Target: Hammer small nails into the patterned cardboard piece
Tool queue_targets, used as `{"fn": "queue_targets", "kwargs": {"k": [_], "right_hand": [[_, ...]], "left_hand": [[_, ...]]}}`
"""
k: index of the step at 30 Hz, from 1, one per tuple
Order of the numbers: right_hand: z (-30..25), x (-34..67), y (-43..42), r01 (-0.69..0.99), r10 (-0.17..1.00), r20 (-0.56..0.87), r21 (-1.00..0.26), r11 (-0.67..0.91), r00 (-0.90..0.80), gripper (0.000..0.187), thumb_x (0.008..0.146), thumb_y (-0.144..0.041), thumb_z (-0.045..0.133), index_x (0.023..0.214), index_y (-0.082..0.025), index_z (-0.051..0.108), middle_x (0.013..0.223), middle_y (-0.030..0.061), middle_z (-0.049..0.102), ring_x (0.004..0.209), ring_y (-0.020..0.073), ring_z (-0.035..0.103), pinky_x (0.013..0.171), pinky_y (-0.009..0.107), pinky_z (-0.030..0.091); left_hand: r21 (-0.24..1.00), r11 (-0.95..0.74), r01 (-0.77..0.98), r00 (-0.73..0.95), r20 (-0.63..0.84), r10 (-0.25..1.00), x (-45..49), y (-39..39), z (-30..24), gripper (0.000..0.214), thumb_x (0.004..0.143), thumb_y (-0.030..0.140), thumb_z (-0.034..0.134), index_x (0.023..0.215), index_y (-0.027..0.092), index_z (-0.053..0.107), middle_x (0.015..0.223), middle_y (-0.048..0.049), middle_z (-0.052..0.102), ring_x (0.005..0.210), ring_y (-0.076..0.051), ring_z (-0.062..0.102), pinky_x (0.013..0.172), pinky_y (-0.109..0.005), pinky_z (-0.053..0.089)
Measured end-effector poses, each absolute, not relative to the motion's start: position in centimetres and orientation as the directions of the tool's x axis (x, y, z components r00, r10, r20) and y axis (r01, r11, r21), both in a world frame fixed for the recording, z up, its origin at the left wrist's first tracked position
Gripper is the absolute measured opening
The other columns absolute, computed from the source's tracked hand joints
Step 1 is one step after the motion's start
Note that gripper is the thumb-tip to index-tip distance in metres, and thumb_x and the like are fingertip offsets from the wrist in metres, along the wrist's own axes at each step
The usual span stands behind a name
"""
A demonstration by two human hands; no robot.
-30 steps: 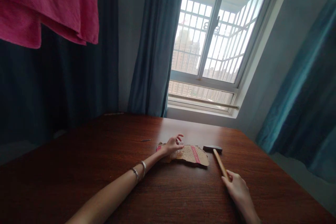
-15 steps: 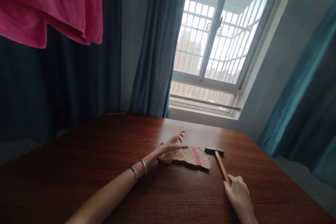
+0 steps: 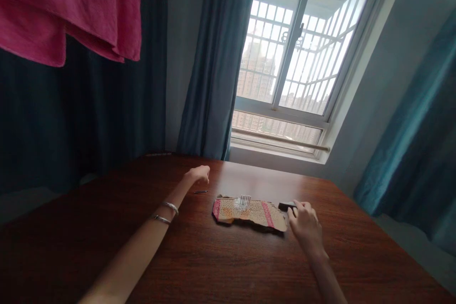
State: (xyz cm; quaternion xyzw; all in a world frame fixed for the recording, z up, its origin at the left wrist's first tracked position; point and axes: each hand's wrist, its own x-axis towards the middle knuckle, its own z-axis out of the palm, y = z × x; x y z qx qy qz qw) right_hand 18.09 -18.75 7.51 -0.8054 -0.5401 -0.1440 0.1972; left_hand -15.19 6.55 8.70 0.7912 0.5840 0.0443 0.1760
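Observation:
My left hand [image 3: 200,174] is low over the table at the far left of the cardboard, its fingers curled down and close together. What they hold, if anything, is hidden. Just in front of it lies a small dark nail-like piece [image 3: 200,192]. My right hand [image 3: 305,222] is closed round the hammer close to its head; the dark head [image 3: 285,206] shows past my fingers, while the handle is hidden. Between my hands a torn, speckled piece of cardboard [image 3: 254,211] with pink bands lies flat. Several thin nail-like pins [image 3: 245,200] stand upright in a row at its back edge.
The brown wooden table [image 3: 228,261] reaches to the wall below a barred window [image 3: 285,71]. Blue curtains [image 3: 210,66] hang behind it, and a pink cloth [image 3: 89,9] hangs at upper left. A thin light strip [image 3: 158,154] lies at the table's back left.
My left hand has moved left from over the cardboard, and its spread fingers have curled down. My right hand has gone up the hammer's handle to near the head.

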Motion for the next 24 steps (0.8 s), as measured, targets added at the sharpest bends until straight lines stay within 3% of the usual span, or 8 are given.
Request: {"fn": "queue_targets", "kwargs": {"k": [4,14,19,24], "right_hand": [[8.1,16.9,-14.4,0.956,0.846,0.450,-0.190,-0.223,0.287,0.035,0.083,-0.030,0.040,0.108,-0.016,0.060,0.097,0.0108,0.059,0.094,0.0215,0.054,0.077,0.027,0.039],[2.9,17.4,-10.7,0.931,0.877,0.366,-0.303,-0.203,0.310,0.029,0.082,-0.025,0.040,0.098,-0.020,0.064,0.098,0.0079,0.063,0.087,0.0183,0.059,0.070,0.024,0.040],[2.3,18.3,-11.0,0.919,0.889,0.339,-0.348,-0.187,0.309,0.028,0.081,-0.026,0.043,0.096,-0.020,0.065,0.097,0.0085,0.065,0.087,0.0172,0.060,0.077,0.024,0.040],[1.8,18.2,-10.9,0.911,0.880,0.345,-0.363,-0.195,0.326,0.028,0.082,-0.028,0.040,0.092,-0.021,0.065,0.095,0.0074,0.065,0.087,0.0182,0.060,0.071,0.025,0.040]], "left_hand": [[0.379,-0.180,0.908,0.310,-0.318,0.896,-17.2,7.5,7.2,0.018,0.049,0.024,0.068,0.056,0.011,0.058,0.057,-0.0056,0.063,0.050,-0.015,0.056,0.048,-0.023,0.044],[0.603,-0.279,0.747,0.545,-0.315,0.777,-16.5,6.8,7.3,0.013,0.051,0.019,0.063,0.062,0.013,0.061,0.055,-0.0008,0.060,0.052,-0.013,0.056,0.052,-0.022,0.045],[0.397,-0.210,0.894,0.347,-0.312,0.884,-14.5,5.2,7.4,0.013,0.050,0.015,0.065,0.061,0.012,0.059,0.051,-0.0016,0.058,0.050,-0.015,0.056,0.049,-0.023,0.043],[0.274,-0.153,0.949,0.224,-0.251,0.942,-14.2,4.4,7.0,0.015,0.050,0.014,0.066,0.064,0.013,0.060,0.056,-0.0043,0.061,0.054,-0.017,0.058,0.050,-0.023,0.042]]}}
